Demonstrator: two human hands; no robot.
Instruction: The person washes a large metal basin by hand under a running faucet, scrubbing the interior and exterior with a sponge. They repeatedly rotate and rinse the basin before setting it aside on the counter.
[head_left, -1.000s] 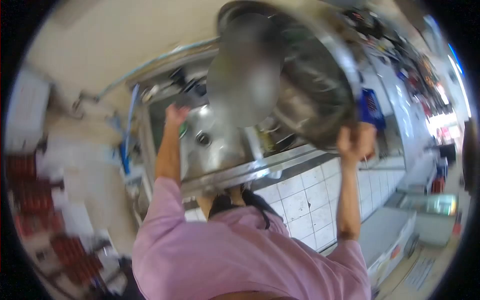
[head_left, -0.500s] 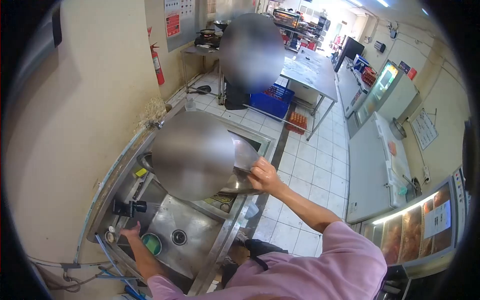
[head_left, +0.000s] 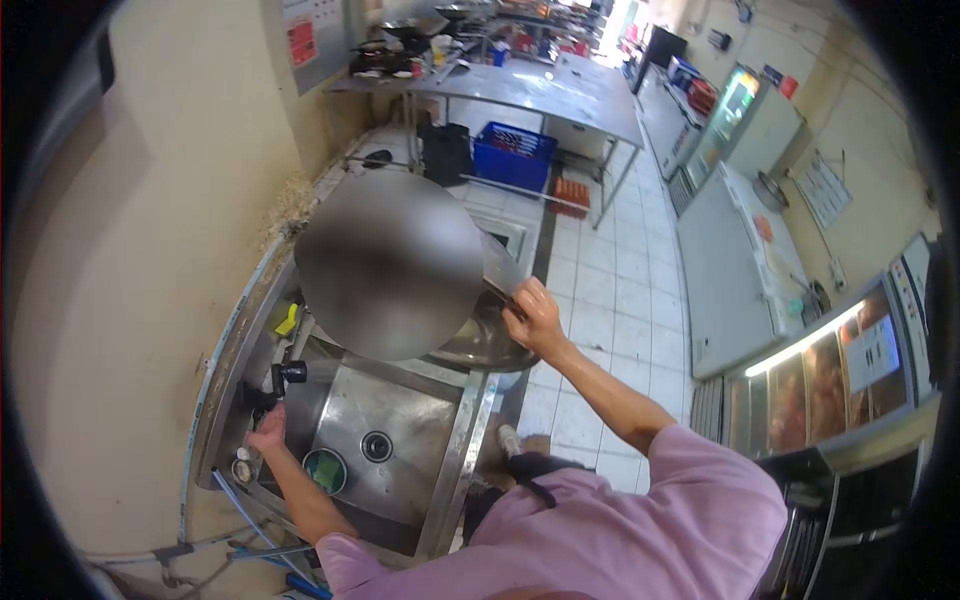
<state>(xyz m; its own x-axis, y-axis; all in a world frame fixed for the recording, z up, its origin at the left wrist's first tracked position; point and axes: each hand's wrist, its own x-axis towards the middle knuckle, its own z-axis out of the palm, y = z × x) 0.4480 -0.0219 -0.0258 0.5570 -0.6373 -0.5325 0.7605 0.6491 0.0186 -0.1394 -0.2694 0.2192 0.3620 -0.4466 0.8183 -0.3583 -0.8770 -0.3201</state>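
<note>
My right hand (head_left: 533, 318) is closed on the rim of a large metal bowl (head_left: 485, 340), which is tilted over the far side of the sink. A blurred oval hides most of the bowl. My left hand (head_left: 267, 430) reaches to the sink's left edge, fingers apart, at the base of a black faucet (head_left: 284, 374); whether it touches the faucet is hard to make out. Below the faucet lies the steel sink basin (head_left: 400, 410) with its drain (head_left: 376, 446). A small round container (head_left: 324, 470) with something green inside stands in the basin near my left forearm.
A yellow-green object (head_left: 288, 320) lies on the left ledge, and small round items (head_left: 242, 462) sit by my left wrist. Beyond are a steel table (head_left: 540, 95), a blue crate (head_left: 512, 158) and an orange stack (head_left: 571, 196). A white chest freezer (head_left: 725, 270) and a lit cabinet (head_left: 825, 385) line the right.
My left hand has moved up to the faucet's base. My right hand still grips the bowl, now tilted differently. The view has shifted, and the blurred shape by the far table is gone.
</note>
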